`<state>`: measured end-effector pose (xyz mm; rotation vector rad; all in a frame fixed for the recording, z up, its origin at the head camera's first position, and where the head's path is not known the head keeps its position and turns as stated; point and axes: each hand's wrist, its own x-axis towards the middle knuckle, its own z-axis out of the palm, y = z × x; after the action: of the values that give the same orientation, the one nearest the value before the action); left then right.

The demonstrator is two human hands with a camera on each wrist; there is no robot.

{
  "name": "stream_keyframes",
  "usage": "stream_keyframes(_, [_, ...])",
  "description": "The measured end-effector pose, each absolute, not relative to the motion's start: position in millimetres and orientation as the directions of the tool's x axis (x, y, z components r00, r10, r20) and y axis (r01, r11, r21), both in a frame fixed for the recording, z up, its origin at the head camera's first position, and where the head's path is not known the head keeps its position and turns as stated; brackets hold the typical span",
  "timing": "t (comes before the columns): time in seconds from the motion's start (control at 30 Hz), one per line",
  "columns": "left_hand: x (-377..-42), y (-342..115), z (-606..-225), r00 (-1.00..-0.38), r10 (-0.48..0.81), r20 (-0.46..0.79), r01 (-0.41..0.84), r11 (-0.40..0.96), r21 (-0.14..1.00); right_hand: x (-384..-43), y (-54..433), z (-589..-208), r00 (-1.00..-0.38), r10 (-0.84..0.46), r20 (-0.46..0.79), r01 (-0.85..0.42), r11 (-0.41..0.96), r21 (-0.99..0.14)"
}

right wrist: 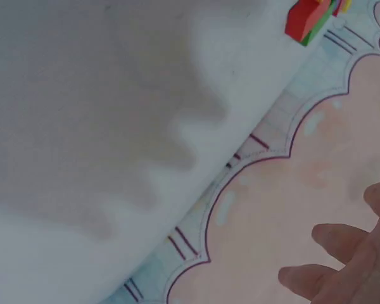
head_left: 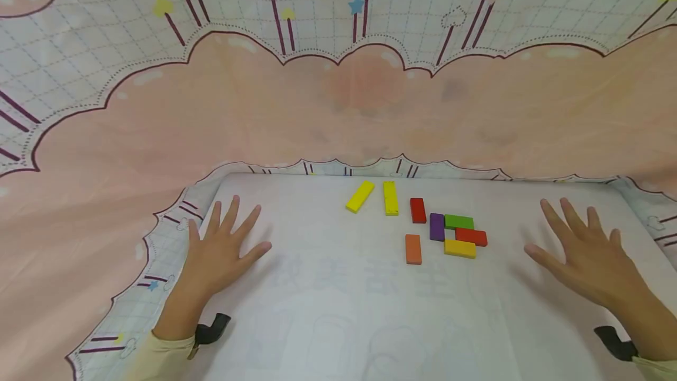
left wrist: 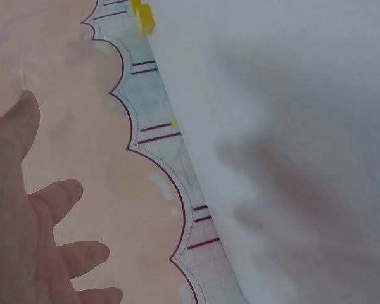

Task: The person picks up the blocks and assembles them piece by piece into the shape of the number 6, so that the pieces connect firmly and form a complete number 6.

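Note:
My left hand [head_left: 219, 257] is spread over the left side of the white sheet, fingers straight, holding nothing. On the right side, my right hand [head_left: 595, 260] is spread likewise, with nothing in it. Between them lie small coloured blocks. A purple block [head_left: 436, 227], a green block [head_left: 459, 221], a red block [head_left: 471, 237] and an orange-yellow block [head_left: 459, 249] form a close ring with a small gap inside. Left of these lie another red block [head_left: 418, 210] and an orange block [head_left: 414, 249]. Two yellow blocks [head_left: 360, 197] lie farther left, one slanted.
The white sheet [head_left: 317, 322] has faint grey marks showing through. Around it runs a pink cloth [head_left: 264, 116] with scalloped edges, stars and grid pattern. Each wrist wears a black strap piece [head_left: 213, 328]. Shadows of both hands fall on the sheet.

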<state>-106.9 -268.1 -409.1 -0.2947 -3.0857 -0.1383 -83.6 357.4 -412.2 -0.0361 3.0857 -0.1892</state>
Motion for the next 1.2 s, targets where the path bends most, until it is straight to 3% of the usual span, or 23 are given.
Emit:
stream_keyframes(0.27, [-122.0, -244.6, -419.0, -0.966, 0.245, 0.085, 0.256, 0.952, 0.170, -109.3, 329.8, -406.7, -0.979, -0.103, -0.177, -0.068, 0.978, -0.196])
stream_keyframes(0.5, [-145.1, -214.4, -423.1, -0.965, 0.255, 0.058, 0.260, 0.916, 0.306, -136.4, 288.9, -405.5, -0.969, -0.165, -0.181, -0.124, 0.968, -0.219])
stream_keyframes(1.0, [-208.0, -132.2, -450.2, -0.973, 0.202, -0.108, 0.133, 0.881, 0.454, -207.2, 195.5, -422.9, -0.934, -0.286, -0.212, -0.218, 0.930, -0.297])
stream_keyframes(1.2, [-227.0, -108.7, -456.1, -0.976, 0.183, -0.120, 0.102, 0.865, 0.491, -229.0, 168.1, -433.4, -0.931, -0.259, -0.257, -0.177, 0.936, -0.302])
